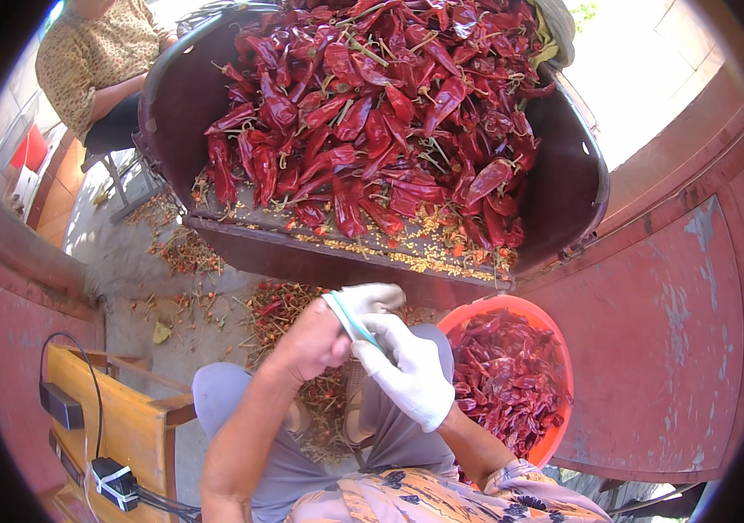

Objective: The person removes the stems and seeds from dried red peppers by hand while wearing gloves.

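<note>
Writing first: any marking on the two black boxes (pixel 116 485) at the wooden furniture (pixel 147 418), near left, is too small for us to read.

Counts: we have two hands, two gloves, one large dark-red container (pixel 574 166), one bright red basin (pixel 569 383) and one other person (pixel 97 74), seated far left in a patterned top. The dried red peppers (pixel 372 122) heaped in the container are too many for us to count; so are the peppers in the basin (pixel 504 375), near right.

Grip: the left glove (pixel 372 299), white with a greyed tip, sits partway on the left hand (pixel 312 342), over the fingers, the heel of the hand and wrist bare. Its teal-edged cuff (pixel 347 317) crosses that hand. The right hand (pixel 408 364), in the second white glove, has thumb and fingers drawn narrow, pinching this cuff. How far the left fingers spread inside the fabric, we cannot tell.

Place: both hands are above the lap, left of the basin and on the near side of the container. Yellow seeds (pixel 420 257) lie along the container's near edge; stems (pixel 271 331) litter the ground below.
</note>
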Demonstrator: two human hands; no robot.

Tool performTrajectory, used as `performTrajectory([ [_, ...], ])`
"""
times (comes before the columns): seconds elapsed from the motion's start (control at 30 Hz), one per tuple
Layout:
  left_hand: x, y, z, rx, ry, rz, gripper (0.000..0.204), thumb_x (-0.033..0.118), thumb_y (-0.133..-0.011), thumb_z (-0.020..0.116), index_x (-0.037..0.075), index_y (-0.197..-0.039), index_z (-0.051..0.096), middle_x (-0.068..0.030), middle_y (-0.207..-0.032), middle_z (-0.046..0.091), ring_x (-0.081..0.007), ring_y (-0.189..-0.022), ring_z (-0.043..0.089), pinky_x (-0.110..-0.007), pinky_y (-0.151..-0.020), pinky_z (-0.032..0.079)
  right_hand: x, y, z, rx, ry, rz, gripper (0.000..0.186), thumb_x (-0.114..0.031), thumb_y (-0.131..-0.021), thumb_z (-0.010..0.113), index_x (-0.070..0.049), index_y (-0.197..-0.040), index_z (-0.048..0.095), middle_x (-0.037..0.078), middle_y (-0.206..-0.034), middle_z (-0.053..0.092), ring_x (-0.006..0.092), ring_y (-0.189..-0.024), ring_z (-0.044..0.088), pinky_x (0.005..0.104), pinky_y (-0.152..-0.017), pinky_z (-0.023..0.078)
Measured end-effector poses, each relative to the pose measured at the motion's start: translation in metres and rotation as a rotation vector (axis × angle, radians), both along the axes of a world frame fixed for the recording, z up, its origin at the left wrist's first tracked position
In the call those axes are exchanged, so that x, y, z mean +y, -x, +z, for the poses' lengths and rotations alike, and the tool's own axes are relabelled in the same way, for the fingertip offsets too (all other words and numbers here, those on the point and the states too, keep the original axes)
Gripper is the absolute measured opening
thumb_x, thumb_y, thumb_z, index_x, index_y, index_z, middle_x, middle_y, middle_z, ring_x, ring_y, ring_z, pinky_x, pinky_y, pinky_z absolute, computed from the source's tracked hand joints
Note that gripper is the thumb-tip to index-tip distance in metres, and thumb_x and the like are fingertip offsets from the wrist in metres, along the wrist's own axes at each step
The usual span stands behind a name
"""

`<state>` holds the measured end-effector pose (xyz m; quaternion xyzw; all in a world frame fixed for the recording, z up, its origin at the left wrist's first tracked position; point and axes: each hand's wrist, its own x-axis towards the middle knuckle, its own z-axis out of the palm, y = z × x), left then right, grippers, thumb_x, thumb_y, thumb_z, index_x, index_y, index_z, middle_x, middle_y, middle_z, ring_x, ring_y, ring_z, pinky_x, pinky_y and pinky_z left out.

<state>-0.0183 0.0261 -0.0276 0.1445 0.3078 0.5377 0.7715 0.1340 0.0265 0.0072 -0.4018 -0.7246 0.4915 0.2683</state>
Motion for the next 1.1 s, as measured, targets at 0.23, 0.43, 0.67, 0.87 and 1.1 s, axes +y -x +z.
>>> performTrajectory([
  [0.23, 0.002, -0.014, -0.011, -0.051, -0.114, 0.092, 0.051, 0.029, -0.097, 0.051, -0.003, -0.136, 0.044, -0.0174, -0.112, 0.064, -0.0187, -0.095, 0.063, -0.030, -0.079, 0.053, 0.003, -0.007, -0.006, 0.010, 0.108, -0.065, 0.016, -0.012, -0.093, 0.062, 0.000, -0.103, 0.060, 0.001, -0.080, 0.064, 0.0043, -0.072, 0.057, 0.0211, -0.064, 0.047],
  [0.43, 0.015, -0.031, -0.016, -0.329, -0.319, 0.060, 0.048, 0.031, -0.096, 0.053, -0.003, -0.131, 0.048, -0.0244, -0.135, 0.049, -0.0359, -0.125, 0.050, -0.046, -0.110, 0.038, -0.004, -0.002, -0.014, 0.090, -0.002, -0.073, 0.010, -0.009, -0.093, 0.061, -0.002, -0.100, 0.062, 0.000, -0.078, 0.061, 0.0043, -0.068, 0.055, 0.0206, -0.061, 0.045],
  [0.67, 0.009, -0.029, 0.001, -0.169, -0.234, 0.038, 0.045, 0.032, -0.100, 0.045, 0.005, -0.135, 0.045, -0.0198, -0.142, 0.046, -0.0321, -0.130, 0.047, -0.044, -0.110, 0.038, 0.009, -0.017, -0.017, 0.119, -0.065, -0.221, 0.019, -0.009, -0.090, 0.063, -0.002, -0.108, 0.063, 0.006, -0.090, 0.064, 0.0110, -0.076, 0.060, 0.0248, -0.070, 0.049],
  [0.87, 0.003, -0.031, 0.000, -0.005, -0.264, -0.103, 0.048, 0.031, -0.100, 0.046, 0.001, -0.138, 0.045, -0.0109, -0.136, 0.053, -0.0215, -0.124, 0.054, -0.038, -0.107, 0.042, 0.045, -0.032, 0.004, -0.031, -0.411, -0.273, 0.026, -0.009, -0.087, 0.064, -0.002, -0.111, 0.064, 0.011, -0.102, 0.067, 0.0220, -0.089, 0.067, 0.0289, -0.080, 0.052],
  [1.1, -0.004, -0.025, -0.006, 0.106, -0.265, -0.132, 0.046, 0.024, -0.099, 0.051, 0.000, -0.137, 0.046, -0.0087, -0.135, 0.053, -0.0190, -0.121, 0.055, -0.036, -0.105, 0.043, 0.051, -0.045, 0.009, 0.113, -0.087, -0.340, 0.019, -0.006, -0.088, 0.064, 0.001, -0.106, 0.066, 0.006, -0.091, 0.068, 0.0080, -0.079, 0.063, 0.0241, -0.072, 0.052],
])
